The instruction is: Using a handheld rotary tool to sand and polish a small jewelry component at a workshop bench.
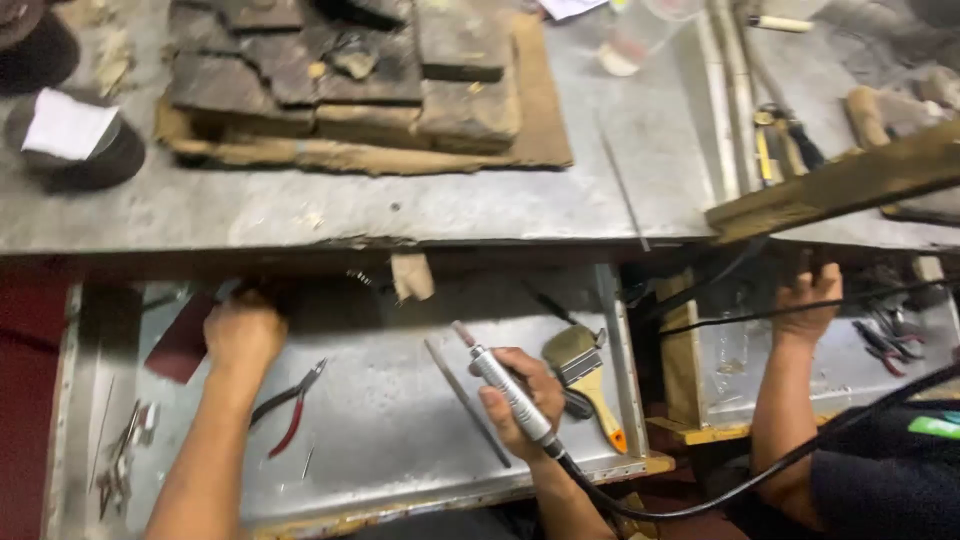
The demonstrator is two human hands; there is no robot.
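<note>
1. Head view, looking down into a metal drawer tray (400,440) pulled out under a grey workbench top (300,215).
2. Rotary handpiece (505,385), slim and silver, clasped in right hand (520,400); fingers wrapped round the barrel, tip with small pinkish bit pointing up and left, clear of the fingers.
3. Black cable (700,500) running from the rear of the handpiece, out past the wrist and off to the right.
4. Left hand (243,330) at the upper left of the tray, right under the bench edge; fingers curled into shadow, so cannot tell whether anything is held. Well apart from the handpiece.
5. Between the two hands, lying on the tray floor: red-handled pliers (290,410), nearer the left forearm.
6. Just left of the right hand: a thin flat metal file (465,400), lying slantwise.
7. Just right of the right hand: paintbrush (590,375) with pale wooden handle and orange tip, bristles toward the bench.
8. On the bench top above: stack of dark, worn slabs (340,70) on a brown board.
9. Far right: another person's hand (805,300) reaching up under a wooden beam (840,185), above a second tray holding more pliers (885,335).
</note>
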